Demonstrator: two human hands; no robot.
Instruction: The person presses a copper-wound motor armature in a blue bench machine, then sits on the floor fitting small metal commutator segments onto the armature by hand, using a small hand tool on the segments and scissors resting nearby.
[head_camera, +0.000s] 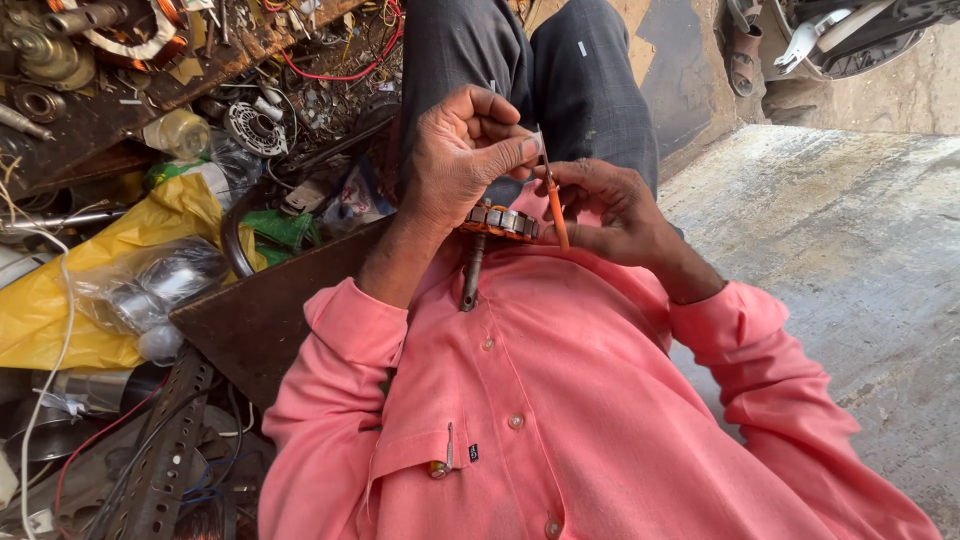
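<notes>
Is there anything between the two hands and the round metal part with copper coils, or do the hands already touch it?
Nothing visible stands between them. The left hand lies over the round coil part, and the right hand touches its other side. A thin orange-handled tool is pinched between the fingers, above the part.

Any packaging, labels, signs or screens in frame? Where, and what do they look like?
Crumpled yellow plastic bag: left edge, among the clutter.
Clear plastic bag holding metal parts: lying on the yellow bag, shiny and wrinkled.
Green plastic wrapper: beside the dark board, crumpled.
Small dark fabric tag: on the pink shirt's pocket edge, rectangular.
No signs or screens.
</notes>
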